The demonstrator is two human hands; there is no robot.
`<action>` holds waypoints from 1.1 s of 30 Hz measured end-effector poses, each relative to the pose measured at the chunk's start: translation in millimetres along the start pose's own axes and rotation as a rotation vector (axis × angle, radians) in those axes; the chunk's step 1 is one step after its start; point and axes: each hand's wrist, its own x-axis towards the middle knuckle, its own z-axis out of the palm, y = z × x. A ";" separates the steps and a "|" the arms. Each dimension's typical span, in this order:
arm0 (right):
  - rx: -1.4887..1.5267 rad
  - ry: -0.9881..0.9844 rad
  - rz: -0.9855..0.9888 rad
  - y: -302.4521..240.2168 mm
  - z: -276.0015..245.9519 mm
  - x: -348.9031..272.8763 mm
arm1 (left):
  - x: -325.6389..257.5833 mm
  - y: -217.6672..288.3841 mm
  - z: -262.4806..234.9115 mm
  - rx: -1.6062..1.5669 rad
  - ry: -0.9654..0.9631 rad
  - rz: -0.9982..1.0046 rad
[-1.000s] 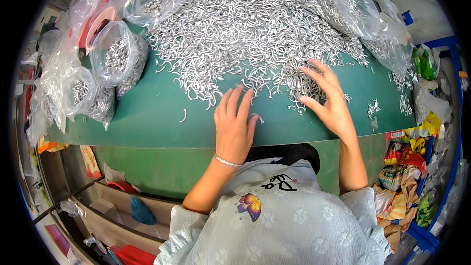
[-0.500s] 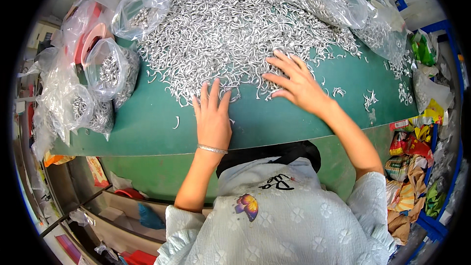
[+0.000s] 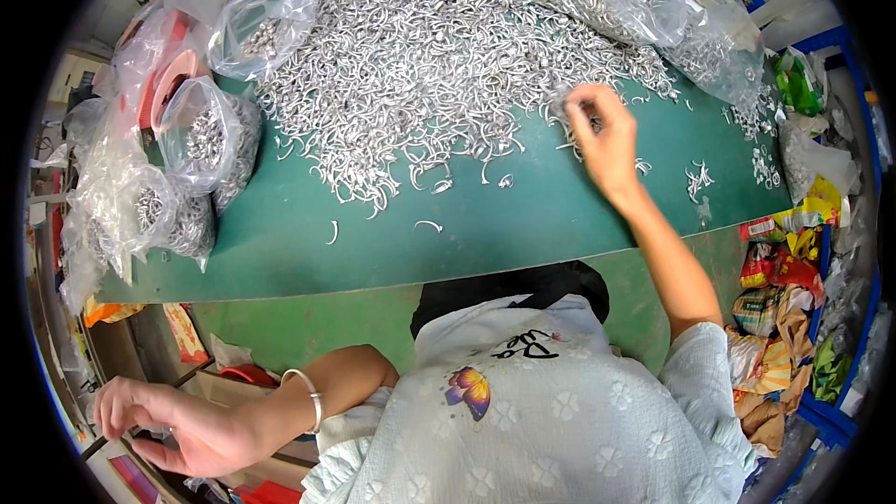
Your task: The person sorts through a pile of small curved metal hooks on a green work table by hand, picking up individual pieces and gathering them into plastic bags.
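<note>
A wide heap of small silver curved metal pieces (image 3: 420, 65), like open rings, covers the far half of the green table (image 3: 373, 247). At the heap's near right edge, my right hand (image 3: 607, 135) is closed with thumb and fingertips drawn together. Motion blur hides what lies between them. My left hand (image 3: 182, 425) is off the table at the lower left, over the area beside me. Its fingers bend loosely and the thumb stands apart from them. Nothing is clearly visible in that hand. Two loose curved pieces (image 3: 428, 225) lie on the near tabletop.
Clear plastic bags of metal parts (image 3: 207, 135) stand along the table's left side. More filled bags (image 3: 709, 51) lie at the far right, near small clusters of pieces (image 3: 698, 180). Right of the table, a blue-framed rack (image 3: 829, 415) holds coloured packets. A brown box (image 3: 219, 392) stands lower left.
My left hand has left the heap's near edge and swung down to the lower left, off the table. My right hand has shifted right, its spread fingers now drawn together.
</note>
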 end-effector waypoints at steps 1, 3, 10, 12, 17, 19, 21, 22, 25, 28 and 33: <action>0.012 -0.010 -0.017 -9.8 6.7 -9.7 | -4.1 -6.8 2.1 -0.007 -0.012 -0.045; 0.038 -0.131 -0.087 -34.0 20.1 -24.7 | -13.6 -18.4 1.2 0.097 -0.014 -0.140; -0.361 -0.115 -0.131 -25.5 -4.9 -24.6 | -93.5 -56.8 -71.2 1.588 -0.535 -0.801; -0.466 -0.255 -0.168 -21.5 4.4 -36.1 | -113.4 -76.9 -87.7 1.729 -0.936 -0.931; -0.417 -0.581 -0.201 -53.1 6.3 -68.5 | -149.1 -86.4 -109.0 1.848 -1.208 -1.017; -0.467 -0.636 -0.292 -42.4 -5.4 -65.4 | -152.5 -88.1 -112.2 1.875 -1.247 -1.014; -0.483 -0.607 -0.396 -21.6 -16.8 -56.3 | -154.4 -91.0 -117.3 1.890 -1.310 -1.007; -0.432 -0.558 -0.386 -12.0 -23.0 -48.7 | -154.3 -93.2 -120.7 1.898 -1.342 -0.998; -0.308 -0.511 -0.293 10.9 -44.9 -33.9 | -146.8 -96.1 -133.9 1.996 -1.317 -0.886; -0.174 -0.357 -0.061 2.9 -44.8 -33.2 | -143.7 -95.4 -134.8 2.023 -1.265 -0.754; -0.511 -0.393 -0.174 -34.0 -0.7 -54.3 | -165.3 -113.7 -116.0 1.803 -1.284 -0.924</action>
